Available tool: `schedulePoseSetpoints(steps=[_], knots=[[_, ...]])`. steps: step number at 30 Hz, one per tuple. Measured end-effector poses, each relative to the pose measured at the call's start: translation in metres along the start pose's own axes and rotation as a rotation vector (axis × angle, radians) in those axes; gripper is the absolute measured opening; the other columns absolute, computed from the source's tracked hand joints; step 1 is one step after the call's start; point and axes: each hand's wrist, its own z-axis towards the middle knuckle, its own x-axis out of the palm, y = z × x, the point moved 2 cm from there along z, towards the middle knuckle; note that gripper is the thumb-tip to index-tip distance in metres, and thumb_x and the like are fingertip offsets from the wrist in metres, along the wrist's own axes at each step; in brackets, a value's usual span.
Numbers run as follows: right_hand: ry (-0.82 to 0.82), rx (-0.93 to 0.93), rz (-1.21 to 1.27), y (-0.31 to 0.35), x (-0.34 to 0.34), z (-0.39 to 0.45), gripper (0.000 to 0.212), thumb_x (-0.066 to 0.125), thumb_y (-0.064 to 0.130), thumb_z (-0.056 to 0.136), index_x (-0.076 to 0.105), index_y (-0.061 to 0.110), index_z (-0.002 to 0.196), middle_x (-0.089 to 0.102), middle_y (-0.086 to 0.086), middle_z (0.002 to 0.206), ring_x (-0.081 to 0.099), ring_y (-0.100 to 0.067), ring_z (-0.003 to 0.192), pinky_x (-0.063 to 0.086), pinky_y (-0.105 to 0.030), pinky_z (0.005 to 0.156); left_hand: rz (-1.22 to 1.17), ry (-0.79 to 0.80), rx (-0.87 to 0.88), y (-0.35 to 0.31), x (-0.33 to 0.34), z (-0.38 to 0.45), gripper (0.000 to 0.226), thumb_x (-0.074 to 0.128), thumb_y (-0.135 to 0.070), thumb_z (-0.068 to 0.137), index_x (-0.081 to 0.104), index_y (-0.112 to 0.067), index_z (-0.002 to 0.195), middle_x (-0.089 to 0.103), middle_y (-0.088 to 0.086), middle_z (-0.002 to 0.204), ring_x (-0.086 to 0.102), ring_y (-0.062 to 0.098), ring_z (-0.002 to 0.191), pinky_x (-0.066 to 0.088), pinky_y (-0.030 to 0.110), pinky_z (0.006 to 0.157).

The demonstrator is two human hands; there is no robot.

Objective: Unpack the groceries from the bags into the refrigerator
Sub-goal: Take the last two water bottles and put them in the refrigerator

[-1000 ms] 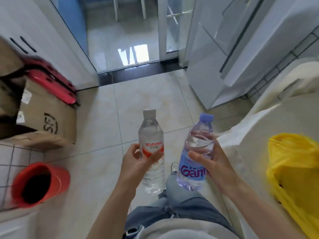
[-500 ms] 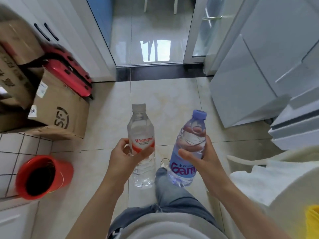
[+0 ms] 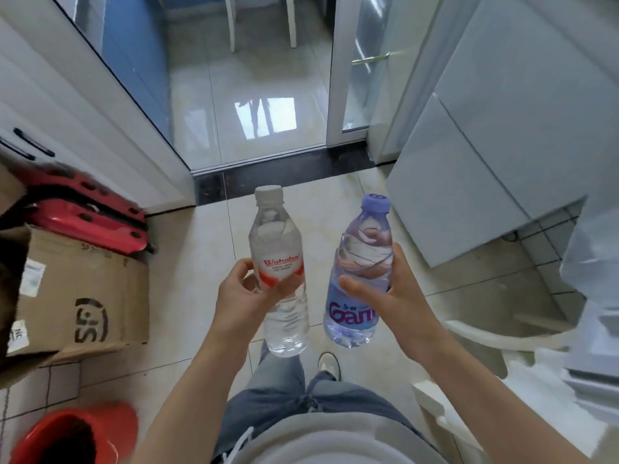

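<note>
My left hand [image 3: 244,296] grips a clear water bottle [image 3: 278,242] with a white cap and a red-and-white label, held upright over the tiled floor. My right hand [image 3: 392,296] grips a bluish water bottle [image 3: 363,256] with a purple cap and a blue label, tilted slightly left. The two bottles are side by side and apart. The pale grey refrigerator [image 3: 495,135] stands at the right with its doors closed.
A cardboard box [image 3: 83,296] and a red suitcase [image 3: 87,222] sit at the left against white cabinets [image 3: 67,112]. A red bucket [image 3: 70,433] is at the lower left. An open doorway [image 3: 254,95] lies ahead. A white chair [image 3: 485,343] is at the lower right.
The view has swung left and forward: the yellow bag and white cloth have left the frame, the refrigerator front and doorway are closer. Both hands keep holding their bottles.
</note>
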Motion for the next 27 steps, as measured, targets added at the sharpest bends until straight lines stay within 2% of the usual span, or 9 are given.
schedulePoseSetpoints(steps=[4, 7, 10, 12, 15, 19, 22, 27], knots=[[-0.092, -0.024, 0.005, 0.017, 0.012, 0.046, 0.072, 0.077, 0.03, 0.068, 0.043, 0.024, 0.131, 0.064, 0.002, 0.117, 0.065, -0.015, 0.105, 0.056, -0.023, 0.077, 0.046, 0.082, 0.003, -0.034, -0.003, 0.058, 0.063, 0.084, -0.031, 0.054, 0.06, -0.018, 0.111, 0.07, -0.001, 0.102, 0.066, 0.018, 0.093, 0.052, 0.026, 0.071], [-0.166, -0.029, 0.043, 0.03, 0.025, 0.084, 0.073, 0.076, 0.03, 0.069, 0.041, 0.026, 0.132, 0.064, 0.005, 0.117, 0.066, -0.012, 0.104, 0.056, -0.023, 0.078, 0.099, 0.161, 0.006, -0.064, -0.006, 0.106, 0.058, 0.083, -0.031, 0.056, 0.061, -0.021, 0.108, 0.07, -0.003, 0.1, 0.066, 0.015, 0.088, 0.049, 0.022, 0.064], [-0.245, -0.021, 0.108, 0.041, 0.036, 0.119, 0.071, 0.076, 0.027, 0.07, 0.041, 0.025, 0.132, 0.068, 0.002, 0.113, 0.067, -0.017, 0.104, 0.057, -0.032, 0.084, 0.162, 0.257, 0.013, -0.095, -0.01, 0.147, 0.053, 0.082, -0.035, 0.05, 0.06, -0.026, 0.098, 0.071, -0.005, 0.091, 0.067, 0.009, 0.078, 0.047, 0.018, 0.06], [-0.319, -0.021, 0.158, 0.048, 0.044, 0.137, 0.069, 0.076, 0.023, 0.07, 0.043, 0.021, 0.13, 0.068, -0.001, 0.112, 0.068, -0.018, 0.102, 0.056, -0.033, 0.084, 0.213, 0.331, 0.019, -0.116, -0.011, 0.17, 0.054, 0.082, -0.036, 0.049, 0.06, -0.026, 0.098, 0.072, -0.007, 0.089, 0.067, 0.004, 0.073, 0.047, 0.016, 0.058], [-0.432, -0.026, 0.195, 0.061, 0.049, 0.16, 0.066, 0.078, 0.022, 0.069, 0.046, 0.018, 0.127, 0.068, -0.002, 0.109, 0.069, -0.019, 0.099, 0.057, -0.03, 0.081, 0.277, 0.418, 0.044, -0.143, -0.005, 0.202, 0.058, 0.082, -0.037, 0.049, 0.061, -0.024, 0.102, 0.072, -0.006, 0.092, 0.067, 0.005, 0.076, 0.047, 0.018, 0.061], [-0.53, -0.021, 0.304, 0.075, 0.043, 0.178, 0.069, 0.081, 0.015, 0.071, 0.044, 0.014, 0.129, 0.07, 0.0, 0.105, 0.069, -0.02, 0.098, 0.056, -0.025, 0.075, 0.32, 0.508, 0.047, -0.168, 0.015, 0.237, 0.058, 0.083, -0.035, 0.052, 0.061, -0.021, 0.103, 0.073, -0.003, 0.092, 0.069, 0.007, 0.078, 0.048, 0.02, 0.063], [-0.595, -0.018, 0.318, 0.087, 0.028, 0.189, 0.067, 0.081, 0.017, 0.071, 0.045, 0.016, 0.128, 0.072, 0.003, 0.101, 0.069, -0.018, 0.098, 0.056, -0.025, 0.075, 0.348, 0.575, 0.052, -0.184, 0.04, 0.259, 0.061, 0.083, -0.041, 0.048, 0.061, -0.024, 0.103, 0.074, -0.005, 0.091, 0.07, 0.012, 0.084, 0.05, 0.024, 0.068], [-0.716, -0.054, 0.327, 0.103, -0.014, 0.21, 0.063, 0.076, 0.017, 0.07, 0.048, 0.013, 0.126, 0.07, -0.003, 0.106, 0.069, -0.019, 0.098, 0.055, -0.026, 0.077, 0.365, 0.7, 0.075, -0.214, 0.097, 0.287, 0.059, 0.083, -0.031, 0.052, 0.061, -0.019, 0.105, 0.074, -0.008, 0.085, 0.07, 0.004, 0.074, 0.051, 0.014, 0.056]])
